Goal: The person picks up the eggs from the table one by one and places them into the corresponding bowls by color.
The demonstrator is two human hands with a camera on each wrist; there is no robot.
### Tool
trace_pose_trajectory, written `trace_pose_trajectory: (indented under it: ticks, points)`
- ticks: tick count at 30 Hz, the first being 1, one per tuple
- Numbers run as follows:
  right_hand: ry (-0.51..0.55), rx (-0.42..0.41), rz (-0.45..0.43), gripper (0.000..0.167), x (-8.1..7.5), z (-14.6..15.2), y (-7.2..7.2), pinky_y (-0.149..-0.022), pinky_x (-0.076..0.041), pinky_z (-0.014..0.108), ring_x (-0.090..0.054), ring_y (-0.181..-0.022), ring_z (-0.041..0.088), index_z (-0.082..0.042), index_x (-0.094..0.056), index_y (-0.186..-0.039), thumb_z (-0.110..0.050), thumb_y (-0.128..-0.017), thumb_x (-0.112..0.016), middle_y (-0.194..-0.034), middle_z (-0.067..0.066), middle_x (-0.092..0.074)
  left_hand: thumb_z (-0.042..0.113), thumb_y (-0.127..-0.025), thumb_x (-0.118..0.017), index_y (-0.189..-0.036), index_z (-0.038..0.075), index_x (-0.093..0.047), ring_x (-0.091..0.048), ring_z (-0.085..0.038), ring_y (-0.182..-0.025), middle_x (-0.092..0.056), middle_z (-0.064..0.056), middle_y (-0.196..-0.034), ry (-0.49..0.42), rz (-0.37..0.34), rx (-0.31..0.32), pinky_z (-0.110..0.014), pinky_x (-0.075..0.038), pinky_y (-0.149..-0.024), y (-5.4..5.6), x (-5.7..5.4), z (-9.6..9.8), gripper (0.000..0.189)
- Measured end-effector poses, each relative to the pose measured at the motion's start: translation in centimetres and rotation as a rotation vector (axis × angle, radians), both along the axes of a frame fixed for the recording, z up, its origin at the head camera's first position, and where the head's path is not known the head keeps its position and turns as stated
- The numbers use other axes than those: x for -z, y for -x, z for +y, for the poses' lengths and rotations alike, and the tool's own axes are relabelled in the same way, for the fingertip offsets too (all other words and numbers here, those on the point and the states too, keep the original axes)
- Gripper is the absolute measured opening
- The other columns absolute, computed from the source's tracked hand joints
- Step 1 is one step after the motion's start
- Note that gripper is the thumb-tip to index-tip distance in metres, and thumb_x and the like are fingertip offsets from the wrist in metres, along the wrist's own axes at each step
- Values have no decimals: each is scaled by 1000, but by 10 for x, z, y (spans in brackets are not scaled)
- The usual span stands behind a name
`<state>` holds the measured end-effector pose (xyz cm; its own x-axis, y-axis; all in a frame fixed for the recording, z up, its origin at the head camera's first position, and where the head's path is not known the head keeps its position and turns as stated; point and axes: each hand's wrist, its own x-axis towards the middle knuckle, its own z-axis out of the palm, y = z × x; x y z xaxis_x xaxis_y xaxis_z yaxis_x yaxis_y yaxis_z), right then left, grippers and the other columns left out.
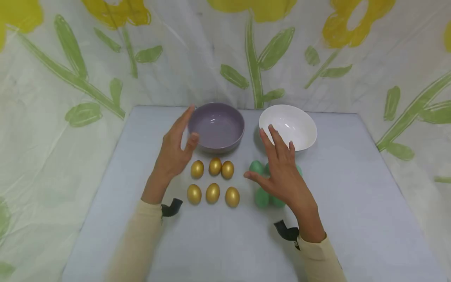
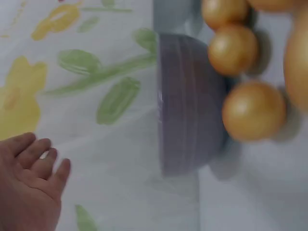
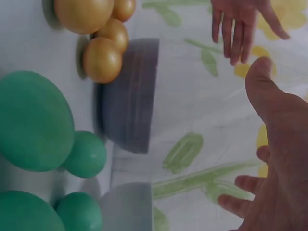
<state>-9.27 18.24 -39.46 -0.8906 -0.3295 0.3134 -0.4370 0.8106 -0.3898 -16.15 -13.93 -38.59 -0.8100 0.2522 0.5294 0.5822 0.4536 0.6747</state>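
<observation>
head: left hand [image 1: 173, 152] and right hand [image 1: 283, 171], fingers extended
gold eggs [image 1: 213, 193] lie before the purple bowl [image 1: 216, 133], green eggs [image 1: 262, 197] before the white bowl [image 1: 299, 127]; left wrist: left hand holds nothing; right wrist: right hand empty.

Head view high, forward-down; wrist views low, near, sideways, toward the backdrop [image 2: 120, 154], purple bowl [image 2: 192, 106] in both

In the head view, the bare right hand [image 1: 282, 176] hides parts of the smooth green eggs [image 1: 262, 197], leaving their number uncertain, and the beige left sleeve [image 1: 137, 243] is blurred and cut off below. The right wrist view's bottom edge crops the round white bowl [image 3: 129, 211]; the left wrist view's right edge, a blurred gold egg [image 2: 298, 67].
</observation>
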Motion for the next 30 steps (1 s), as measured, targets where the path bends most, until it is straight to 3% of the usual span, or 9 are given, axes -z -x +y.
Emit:
trace_pose_trajectory:
  ticks: [3,6,9,12,16,19,22,25,30]
  points:
    - [28,-25,-20,120,3,3,-1,-126,-8,68,-9,-163,22,-26,-4,-172,-59,-88,-82,-178,-2,-2,79,-100,-39,-165,15,-37,-33,-17,-156,-39,1,-168,-132,-36,64,-42,-31,-125,34,4,-13,92]
    - [54,-38,-64,114,6,4,-4,-127,-19,61,-16,-162,21,-28,-7,-172,-60,-90,-79,-177,-4,-11,81,-97,-45,-167,11,-24,-19,-16,-161,-25,-4,-173,-202,-151,187,-44,-19,-130,65,16,-23,101]
    - [93,-44,-134,104,10,3,-9,-123,-32,54,-23,-160,20,-32,-11,-171,-64,-93,-73,-175,-8,-20,81,-94,-52,-168,10,-5,-3,-18,-164,-6,-7,-177,-184,-267,285,-46,-7,-131,89,32,-34,112]
    - [121,-49,-190,94,15,-1,-15,-120,-39,48,-31,-157,15,-36,-18,-170,-67,-95,-68,-171,-14,-27,82,-91,-55,-168,11,4,4,-19,-164,3,-7,-177,-101,-339,315,-44,-3,-131,104,50,-45,120]
    - [145,-86,-215,81,24,-9,-17,-119,-41,41,-40,-151,10,-38,-31,-166,-64,-97,-66,-164,-16,-40,85,-84,-62,-170,18,9,6,-24,-164,8,-5,-178,21,-421,320,-49,-6,-131,115,73,-59,129]
    - [178,-117,-224,74,29,-18,-15,-118,-43,39,-45,-147,10,-35,-40,-163,-59,-99,-68,-160,-15,-47,80,-80,-74,-169,23,13,4,-29,-164,9,-7,-178,123,-469,306,-57,-10,-129,119,82,-63,138]
    - [204,-136,-238,71,33,-29,-9,-116,-44,38,-49,-145,11,-30,-45,-160,-53,-99,-71,-157,-14,-51,64,-74,-91,-169,27,14,-3,-30,-163,6,-6,-178,196,-493,261,-60,-16,-128,122,84,-62,147]
    - [190,-131,-260,72,35,-40,-2,-116,-45,40,-51,-144,15,-26,-47,-160,-49,-98,-75,-156,-9,-54,46,-70,-100,-169,28,13,-12,-31,-162,1,-5,-178,237,-500,229,-60,-21,-126,124,82,-56,152]
    - [95,-91,-299,77,38,-52,11,-116,-45,41,-53,-143,21,-18,-46,-160,-42,-96,-80,-156,1,-55,45,-67,-101,-170,24,13,-18,-34,-160,0,-8,-177,277,-508,235,-60,-23,-125,128,76,-43,154]
